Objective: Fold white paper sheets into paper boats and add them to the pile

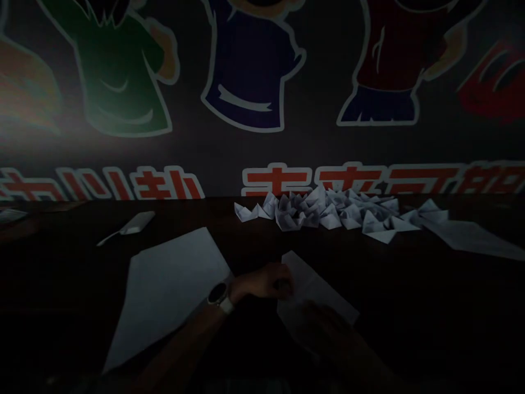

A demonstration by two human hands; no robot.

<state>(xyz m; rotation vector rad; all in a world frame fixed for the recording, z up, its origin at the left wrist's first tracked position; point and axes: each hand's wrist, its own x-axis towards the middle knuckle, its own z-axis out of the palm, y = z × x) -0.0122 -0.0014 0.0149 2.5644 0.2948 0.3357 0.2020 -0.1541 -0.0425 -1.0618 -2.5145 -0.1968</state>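
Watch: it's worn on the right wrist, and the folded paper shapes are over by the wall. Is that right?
Not quite. The head view shows the watch on the wrist of the left hand; the folded paper shapes are indeed over by the wall.

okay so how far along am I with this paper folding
Looks done: the cluster of folded paper pieces near the wall. In hand: one sheet, seemingly part-folded, with your left hand at its left edge and right hand over its near side. Probably left: the flat white paper on your left; I can't tell how many sheets.
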